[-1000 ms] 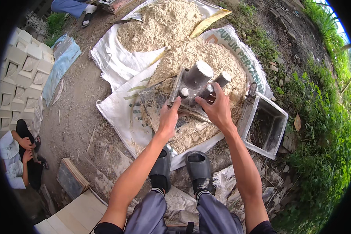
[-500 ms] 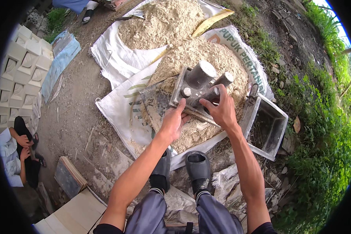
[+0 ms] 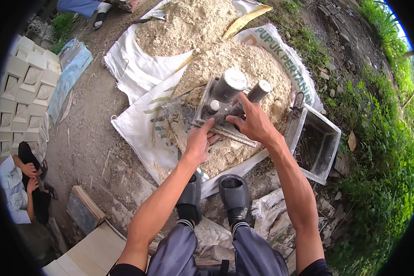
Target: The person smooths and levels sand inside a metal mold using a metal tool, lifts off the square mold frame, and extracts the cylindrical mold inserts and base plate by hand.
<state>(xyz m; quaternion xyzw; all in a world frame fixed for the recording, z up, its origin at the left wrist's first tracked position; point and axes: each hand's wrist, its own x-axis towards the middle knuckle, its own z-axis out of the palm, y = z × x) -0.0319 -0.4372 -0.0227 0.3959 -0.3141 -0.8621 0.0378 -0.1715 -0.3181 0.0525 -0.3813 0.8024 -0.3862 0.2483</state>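
Observation:
A grey metal mould plate with several upright cylinders [image 3: 224,90] is held over a pile of pale sandy powder [image 3: 267,60]. My left hand [image 3: 198,143] grips its near edge, thumb against the rim and fingers lower down, partly hidden. With thumb and fingers, my right hand [image 3: 258,122] is closed round one of the shorter cylinders [image 3: 236,109]. Pale dust coats the cylinder tops. Beneath the mould, a dark flat board [image 3: 175,120] lies on the powder, partly covered.
An open metal box frame [image 3: 333,154] stands on the right. White woven sacks [image 3: 138,124] lie under the powder, with another heap [image 3: 184,27] beyond. Pale moulded blocks [image 3: 25,89] are stacked left, near a seated person [image 3: 18,184]. Plants [image 3: 377,193] grow along the right.
The mould has shifted a little left, its cylinders now leaning less to the right. Both hands moved with it, keeping their hold.

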